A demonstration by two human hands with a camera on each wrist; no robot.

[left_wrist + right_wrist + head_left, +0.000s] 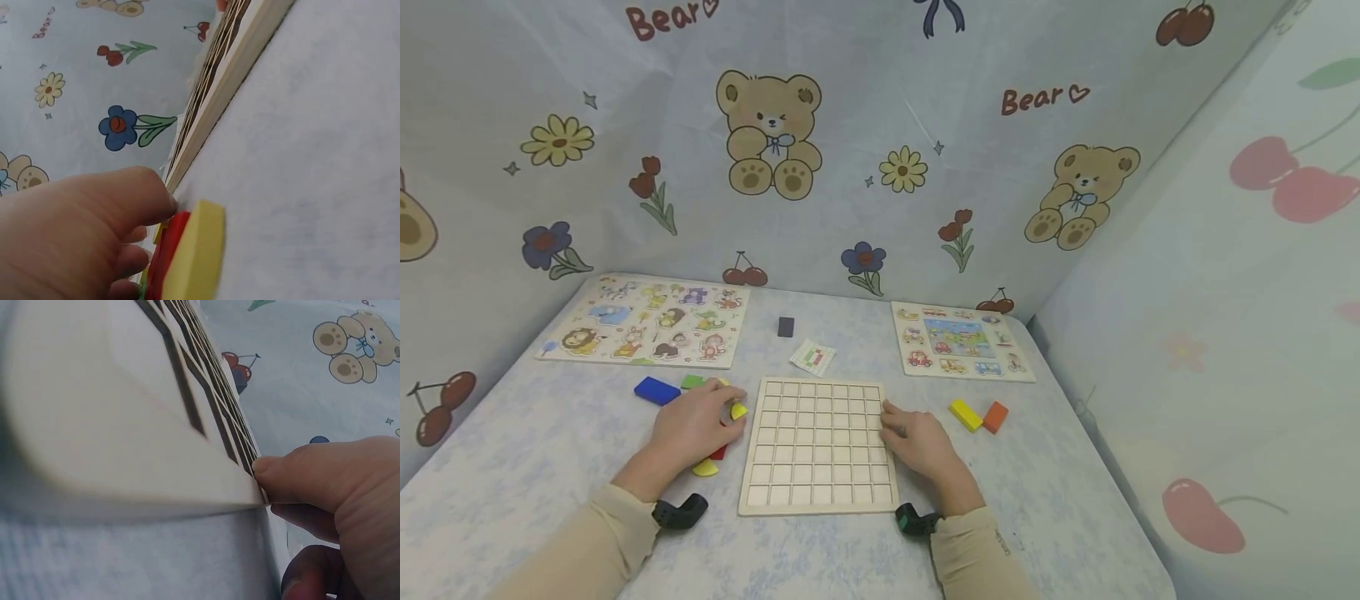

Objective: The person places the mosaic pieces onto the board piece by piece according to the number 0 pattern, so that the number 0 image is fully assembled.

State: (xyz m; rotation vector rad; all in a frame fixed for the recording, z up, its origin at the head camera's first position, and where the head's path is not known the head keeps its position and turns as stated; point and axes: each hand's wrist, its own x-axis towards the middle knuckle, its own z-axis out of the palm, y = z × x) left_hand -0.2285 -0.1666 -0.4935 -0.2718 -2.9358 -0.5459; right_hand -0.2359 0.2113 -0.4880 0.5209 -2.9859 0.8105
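My right hand pinches the grid board by its right edge, maybe to steady it; left of it, my left hand covers blocks, pinching or not, I can't tell

Even, diffuse light of middling brightness fills the head view, leaving only faint, soft-edged shadows on the surface beside the grid board. In the left wrist view the surface goes hazy and smeared. In the right wrist view the board's near corner blurs badly, its lower edge shaded grey, while the printed backdrop reads clearer
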